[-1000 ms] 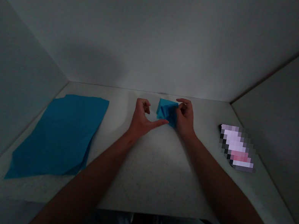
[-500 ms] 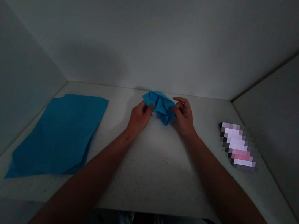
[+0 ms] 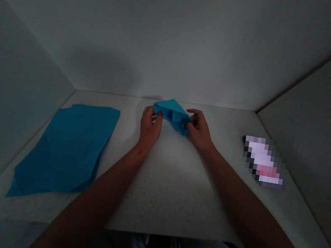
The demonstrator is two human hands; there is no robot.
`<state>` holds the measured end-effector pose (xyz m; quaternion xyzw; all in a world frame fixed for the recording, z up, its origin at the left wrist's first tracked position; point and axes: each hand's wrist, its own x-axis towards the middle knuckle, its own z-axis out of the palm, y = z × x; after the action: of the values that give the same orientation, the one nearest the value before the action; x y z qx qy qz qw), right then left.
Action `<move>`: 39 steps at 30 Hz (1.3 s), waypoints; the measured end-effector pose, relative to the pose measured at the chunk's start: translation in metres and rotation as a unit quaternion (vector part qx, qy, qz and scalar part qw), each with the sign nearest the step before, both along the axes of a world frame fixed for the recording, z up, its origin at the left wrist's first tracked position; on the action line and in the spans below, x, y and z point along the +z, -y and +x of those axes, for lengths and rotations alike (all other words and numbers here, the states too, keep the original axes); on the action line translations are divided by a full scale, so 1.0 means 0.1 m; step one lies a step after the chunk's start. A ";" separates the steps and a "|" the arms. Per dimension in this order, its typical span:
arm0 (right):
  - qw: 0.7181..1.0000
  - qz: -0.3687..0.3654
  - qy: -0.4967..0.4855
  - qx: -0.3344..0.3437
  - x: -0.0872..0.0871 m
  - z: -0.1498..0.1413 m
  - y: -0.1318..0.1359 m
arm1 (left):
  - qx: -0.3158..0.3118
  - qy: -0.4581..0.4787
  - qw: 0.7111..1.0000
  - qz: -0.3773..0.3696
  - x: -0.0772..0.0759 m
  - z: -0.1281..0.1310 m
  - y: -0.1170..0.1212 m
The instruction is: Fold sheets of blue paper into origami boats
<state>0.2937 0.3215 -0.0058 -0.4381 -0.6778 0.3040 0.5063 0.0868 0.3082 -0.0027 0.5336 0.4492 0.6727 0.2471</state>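
Note:
A small piece of folded blue paper (image 3: 172, 111) is held up between my two hands near the back of the table. It has several creases, with a pointed flap at the top and darker folds beneath. My left hand (image 3: 150, 126) pinches its left end, thumb in front. On the right, my right hand (image 3: 200, 131) grips the lower right edge between thumb and fingers, and its index finger sticks out above. The fingertips behind the paper are hidden.
Larger blue paper sheets (image 3: 66, 149) lie stacked on the left of the white table (image 3: 164, 201). A phone with a blurred, lit screen (image 3: 263, 160) rests at the right. Pale walls (image 3: 181, 37) close in the back and both sides.
The paper has tilted, so its top flap now faces me and fewer inner folds show. My left hand has shifted slightly left, its fingers regripping the left end; my right hand has moved slightly.

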 end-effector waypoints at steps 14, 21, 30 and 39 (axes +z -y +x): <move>0.993 0.110 0.003 -0.050 0.07 -0.01 0.03 | -0.005 0.036 0.999 0.001 0.02 -0.04 0.01; 0.984 0.131 0.115 -0.024 0.17 -0.07 0.11 | -0.113 -0.082 0.987 0.074 0.14 0.03 0.18; 0.986 0.144 0.056 -0.068 0.18 -0.06 0.14 | -0.159 -0.191 0.961 0.118 0.15 0.06 0.24; 0.989 0.139 -0.011 -0.036 0.23 -0.03 0.17 | -0.062 -0.057 0.995 0.054 0.08 0.04 0.12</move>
<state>0.2905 0.3048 0.0171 -0.3842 -0.6915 0.1926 0.5806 0.0911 0.2961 0.0054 0.6102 0.3918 0.6479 0.2332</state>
